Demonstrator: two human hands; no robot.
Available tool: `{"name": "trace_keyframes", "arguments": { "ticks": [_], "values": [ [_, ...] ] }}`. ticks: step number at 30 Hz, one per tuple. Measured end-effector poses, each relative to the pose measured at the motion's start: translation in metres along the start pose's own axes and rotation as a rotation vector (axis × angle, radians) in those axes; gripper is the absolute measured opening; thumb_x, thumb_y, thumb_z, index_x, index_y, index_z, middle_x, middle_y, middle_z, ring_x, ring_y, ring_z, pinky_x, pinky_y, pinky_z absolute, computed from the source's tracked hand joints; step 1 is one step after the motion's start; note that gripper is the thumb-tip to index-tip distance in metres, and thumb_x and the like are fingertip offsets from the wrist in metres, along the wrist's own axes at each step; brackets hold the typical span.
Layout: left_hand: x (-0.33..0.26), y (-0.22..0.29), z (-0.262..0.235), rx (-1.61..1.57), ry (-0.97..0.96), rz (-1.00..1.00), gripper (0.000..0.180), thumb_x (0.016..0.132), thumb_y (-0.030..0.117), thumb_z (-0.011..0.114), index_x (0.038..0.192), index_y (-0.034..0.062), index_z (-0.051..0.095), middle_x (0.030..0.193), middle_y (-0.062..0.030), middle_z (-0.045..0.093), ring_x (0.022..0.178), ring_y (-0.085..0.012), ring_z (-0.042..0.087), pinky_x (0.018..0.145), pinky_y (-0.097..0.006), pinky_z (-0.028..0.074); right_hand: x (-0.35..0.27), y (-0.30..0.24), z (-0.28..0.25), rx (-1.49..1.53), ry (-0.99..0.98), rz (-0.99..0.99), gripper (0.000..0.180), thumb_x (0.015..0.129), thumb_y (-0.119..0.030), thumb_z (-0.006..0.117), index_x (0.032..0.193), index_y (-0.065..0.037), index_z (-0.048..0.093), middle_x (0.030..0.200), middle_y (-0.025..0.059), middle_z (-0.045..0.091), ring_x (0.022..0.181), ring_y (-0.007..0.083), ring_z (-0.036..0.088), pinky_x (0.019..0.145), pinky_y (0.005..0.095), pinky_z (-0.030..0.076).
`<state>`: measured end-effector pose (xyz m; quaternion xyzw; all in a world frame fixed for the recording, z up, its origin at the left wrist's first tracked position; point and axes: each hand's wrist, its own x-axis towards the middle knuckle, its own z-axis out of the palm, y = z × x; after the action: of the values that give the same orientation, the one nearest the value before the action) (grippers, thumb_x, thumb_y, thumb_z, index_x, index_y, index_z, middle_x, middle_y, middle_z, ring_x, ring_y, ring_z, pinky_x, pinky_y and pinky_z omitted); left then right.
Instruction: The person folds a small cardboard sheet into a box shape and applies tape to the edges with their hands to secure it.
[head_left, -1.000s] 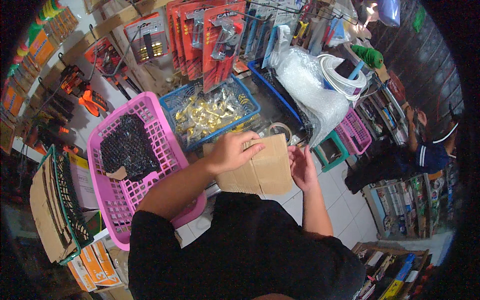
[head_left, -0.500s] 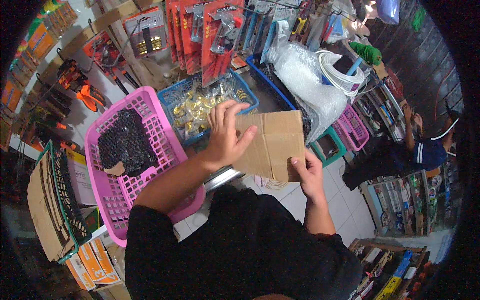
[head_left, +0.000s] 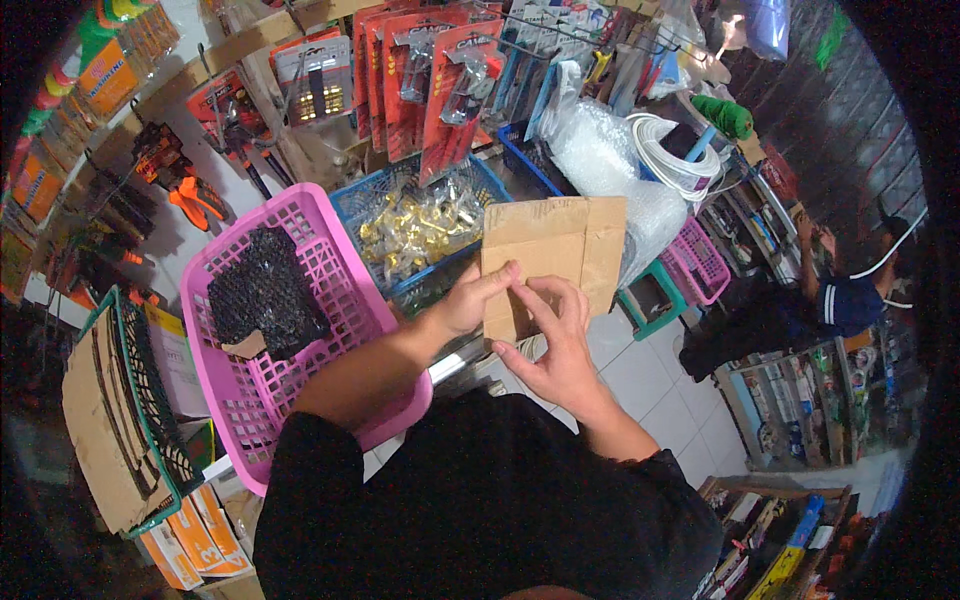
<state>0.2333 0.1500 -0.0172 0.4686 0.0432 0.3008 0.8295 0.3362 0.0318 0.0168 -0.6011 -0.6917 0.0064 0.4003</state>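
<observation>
**Hanging tool packs [head_left: 450, 120] at far side, cardboard in hand**

Folded cardboard [head_left: 555, 240] is up in front of the torso, right of the pink basket [head_left: 378, 305], near-right of the blue basket [head_left: 432, 270]. Left hand [head_left: 466, 304] grips its left edge, thumb on the face. Right hand [head_left: 555, 345] half open, fingertips by the left thumb; can't tell if it grips.

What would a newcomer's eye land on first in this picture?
Probably the big pink basket on the person's left, with a shiny black bundle lying in it. Next comes the brown cardboard in front of the person, held by the left hand, with the right hand over its lower part. Beyond, gold-coloured pieces fill a blue basket, with bubble wrap to its right.
</observation>
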Motion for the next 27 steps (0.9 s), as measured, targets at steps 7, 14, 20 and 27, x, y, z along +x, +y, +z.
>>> {"name": "trace_keyframes", "arguments": {
  "ticks": [7, 14, 20, 27],
  "values": [
    [0.004, 0.01, -0.011, -0.247, -0.013, -0.101, 0.044, 0.092, 0.025, 0.042, 0.129, 0.0022, 0.032, 0.121, -0.0162, 0.048, 0.108, -0.0274, 0.052, 0.09, -0.04, 0.044, -0.013, 0.004, -0.012, 0.059, 0.178, 0.019, 0.044, 0.07, -0.012, 0.067, 0.111, -0.003, 0.052, 0.11, 0.0155, 0.05, 0.103, 0.0313, 0.048, 0.088, 0.0399, 0.038],
    [0.003, 0.014, -0.018, -0.107, 0.123, -0.109, 0.041, 0.089, 0.024, 0.048, 0.123, 0.0023, 0.04, 0.114, -0.0129, 0.053, 0.102, -0.0237, 0.055, 0.087, -0.037, 0.045, -0.032, 0.025, -0.037, 0.083, 0.777, 0.184, 0.031, 0.077, -0.005, 0.058, 0.105, 0.0, 0.048, 0.1, 0.0107, 0.049, 0.097, 0.021, 0.047, 0.088, 0.0327, 0.035],
    [0.006, 0.012, -0.028, -0.112, 0.076, -0.134, 0.041, 0.087, 0.021, 0.051, 0.122, 0.002, 0.041, 0.112, -0.0125, 0.054, 0.101, -0.0234, 0.055, 0.087, -0.036, 0.045, -0.042, 0.029, -0.057, 0.857, 0.684, 0.536, 0.037, 0.082, -0.005, 0.051, 0.118, 0.003, 0.045, 0.114, 0.0121, 0.05, 0.103, 0.0162, 0.05, 0.087, 0.0277, 0.04],
    [0.014, 0.001, -0.018, 0.23, 0.118, 0.104, 0.042, 0.083, 0.013, 0.057, 0.119, 0.0013, 0.041, 0.11, -0.0124, 0.053, 0.102, -0.0235, 0.053, 0.087, -0.036, 0.042, -0.057, 0.021, -0.056, 0.935, 0.454, 0.621, 0.027, 0.087, -0.011, 0.052, 0.109, 0.004, 0.052, 0.099, 0.006, 0.06, 0.09, 0.0132, 0.056, 0.083, 0.0274, 0.042]
  ]
}}
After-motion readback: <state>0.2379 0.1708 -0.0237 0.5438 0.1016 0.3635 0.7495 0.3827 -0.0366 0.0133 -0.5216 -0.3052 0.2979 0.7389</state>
